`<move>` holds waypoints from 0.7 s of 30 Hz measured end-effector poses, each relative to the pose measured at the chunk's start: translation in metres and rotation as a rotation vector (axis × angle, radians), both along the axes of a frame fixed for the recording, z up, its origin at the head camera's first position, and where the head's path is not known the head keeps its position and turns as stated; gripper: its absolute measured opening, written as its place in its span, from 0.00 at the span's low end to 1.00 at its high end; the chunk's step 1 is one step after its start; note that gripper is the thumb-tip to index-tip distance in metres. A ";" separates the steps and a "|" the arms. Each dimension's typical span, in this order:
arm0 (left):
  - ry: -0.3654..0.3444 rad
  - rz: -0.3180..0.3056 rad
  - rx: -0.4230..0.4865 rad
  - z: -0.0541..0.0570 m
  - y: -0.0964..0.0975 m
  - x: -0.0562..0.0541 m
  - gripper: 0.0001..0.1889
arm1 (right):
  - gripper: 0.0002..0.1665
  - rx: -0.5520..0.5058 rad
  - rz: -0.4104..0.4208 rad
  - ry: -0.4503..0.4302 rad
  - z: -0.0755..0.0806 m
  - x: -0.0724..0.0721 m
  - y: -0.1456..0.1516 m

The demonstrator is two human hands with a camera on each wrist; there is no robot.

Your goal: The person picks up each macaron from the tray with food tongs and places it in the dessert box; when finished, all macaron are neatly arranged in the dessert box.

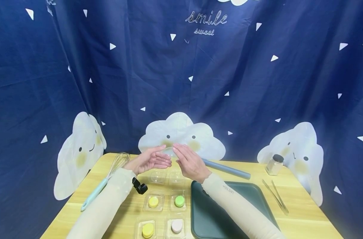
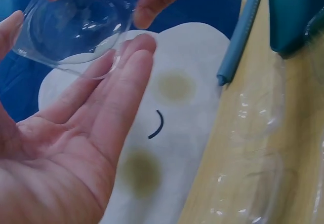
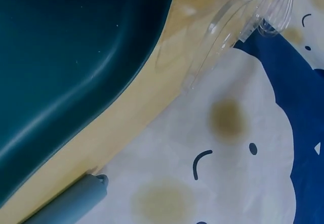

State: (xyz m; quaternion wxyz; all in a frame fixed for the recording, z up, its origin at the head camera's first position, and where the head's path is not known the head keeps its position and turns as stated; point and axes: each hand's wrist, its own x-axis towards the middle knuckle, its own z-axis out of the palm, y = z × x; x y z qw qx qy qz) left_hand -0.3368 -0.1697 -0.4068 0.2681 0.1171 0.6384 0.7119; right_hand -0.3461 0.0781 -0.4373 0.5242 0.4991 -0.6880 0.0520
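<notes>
Both my hands are raised over the back of the table around a thin clear plastic piece with a rounded hollow. My left hand holds it between thumb and nearly straight fingers, palm turned inward. From above, the thumb and fingertips of my right hand pinch its far side. On the table below stand two clear plastic containers. Nearer me, several clear containers each hold a macaron: a yellow one, a green one, another yellow one and a pale pink one. The right wrist view does not show my right hand.
A dark green tray lies under my right forearm. Behind it is a blue-grey rod. To the right are metal tongs and a black-lidded jar. A whisk lies left of my left arm. A blue curtain hangs behind.
</notes>
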 end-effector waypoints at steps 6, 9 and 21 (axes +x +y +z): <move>0.065 0.079 -0.014 -0.009 0.003 -0.002 0.37 | 0.47 -0.017 -0.010 -0.062 -0.003 0.004 0.000; 0.169 0.152 -0.066 -0.014 0.003 -0.004 0.34 | 0.48 -0.050 0.007 -0.144 -0.001 0.007 -0.002; 0.619 0.323 -0.404 -0.023 0.012 0.011 0.31 | 0.50 -0.429 0.226 -1.301 0.012 0.028 0.003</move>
